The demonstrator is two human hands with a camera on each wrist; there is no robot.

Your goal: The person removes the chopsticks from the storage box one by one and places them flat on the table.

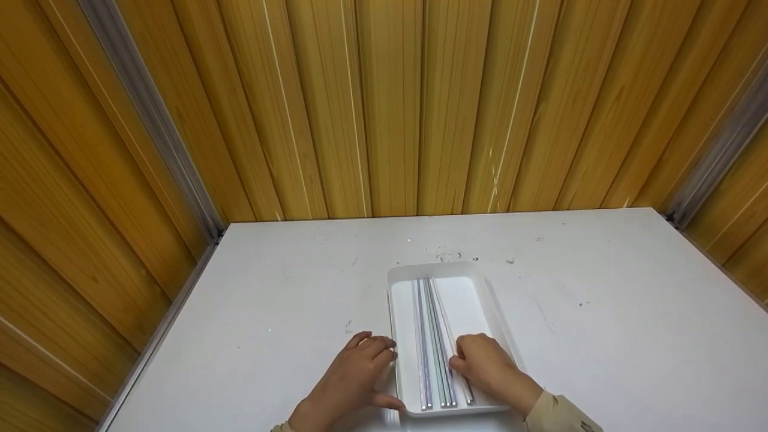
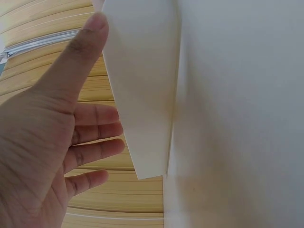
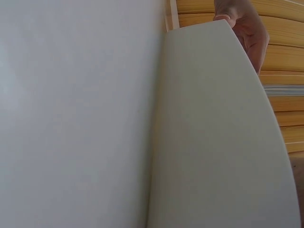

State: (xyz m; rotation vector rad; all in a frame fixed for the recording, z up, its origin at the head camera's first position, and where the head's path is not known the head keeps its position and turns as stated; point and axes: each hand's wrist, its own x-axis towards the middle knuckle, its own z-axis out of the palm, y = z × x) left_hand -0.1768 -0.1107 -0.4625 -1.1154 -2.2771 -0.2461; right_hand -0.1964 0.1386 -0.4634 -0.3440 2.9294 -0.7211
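White tabletop (image 1: 600,288) carries a tray (image 1: 488,300) within reach of both hands, and the left hand (image 1: 357,372) stands wide at its left side, thumb at the near corner, likely to steady it. Inside, the right hand (image 1: 489,363) has its fingers curled, seemingly pinching the rightmost stick (image 1: 443,312), which slants beside the other sticks (image 1: 437,336), laid lengthwise probably because they fit that way. That pinch is hard to make out: knuckles cover part of the stick from above, and the tray hides the fingers from the right wrist view.
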